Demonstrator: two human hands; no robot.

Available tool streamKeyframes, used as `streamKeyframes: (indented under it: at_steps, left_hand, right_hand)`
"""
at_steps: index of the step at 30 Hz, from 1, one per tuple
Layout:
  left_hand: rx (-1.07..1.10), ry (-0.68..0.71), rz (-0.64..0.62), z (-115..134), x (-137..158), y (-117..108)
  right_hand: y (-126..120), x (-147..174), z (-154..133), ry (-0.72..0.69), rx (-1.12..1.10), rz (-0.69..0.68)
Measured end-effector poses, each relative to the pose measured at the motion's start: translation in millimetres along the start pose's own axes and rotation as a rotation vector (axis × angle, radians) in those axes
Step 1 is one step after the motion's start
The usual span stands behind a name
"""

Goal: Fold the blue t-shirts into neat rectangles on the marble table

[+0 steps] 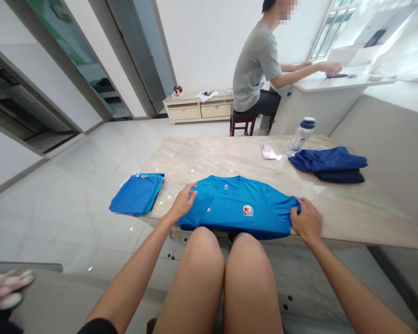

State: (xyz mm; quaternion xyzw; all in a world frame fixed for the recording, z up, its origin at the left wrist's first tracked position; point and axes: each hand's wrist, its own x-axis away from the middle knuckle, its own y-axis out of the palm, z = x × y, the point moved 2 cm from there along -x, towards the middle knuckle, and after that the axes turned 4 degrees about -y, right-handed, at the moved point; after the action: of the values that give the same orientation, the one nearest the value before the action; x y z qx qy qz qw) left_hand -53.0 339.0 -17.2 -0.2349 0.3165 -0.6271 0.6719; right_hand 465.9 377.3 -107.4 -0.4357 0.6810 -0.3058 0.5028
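A blue T-shirt with a round badge and small white logos lies on the marble-look table, its collar pointing away from me. The sleeve on the left is folded in across the body, while the one on the right sticks out and is creased. At the shirt's left edge, my left hand rests with its fingers apart, touching the fabric. My right hand pinches the end of the right sleeve between thumb and fingers.
Folded blue clothes are stacked at the table's left end. On the right are folded dark blue clothes, a water bottle and a pale pink item. Beyond, a person sits at a white counter.
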Motion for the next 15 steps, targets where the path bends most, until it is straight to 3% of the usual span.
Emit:
streamKeyframes:
  at_steps: [3, 5, 9, 15]
  left_hand:
    - [-0.212, 0.105, -0.147, -16, 4, 23]
    - [-0.331, 0.15, -0.219, -28, 9, 38]
    - [-0.435, 0.191, -0.139, -43, 11, 56]
    - [-0.419, 0.179, -0.052, -48, -19, 59]
  right_hand:
    - [-2, -4, 1, 0.026, -0.036, -0.041]
    - [-7, -6, 3, 0.121, -0.034, -0.043]
    - [-19, -6, 3, 0.422, 0.08, -0.052]
    - [-19, -28, -9, 0.446, 0.04, -0.251]
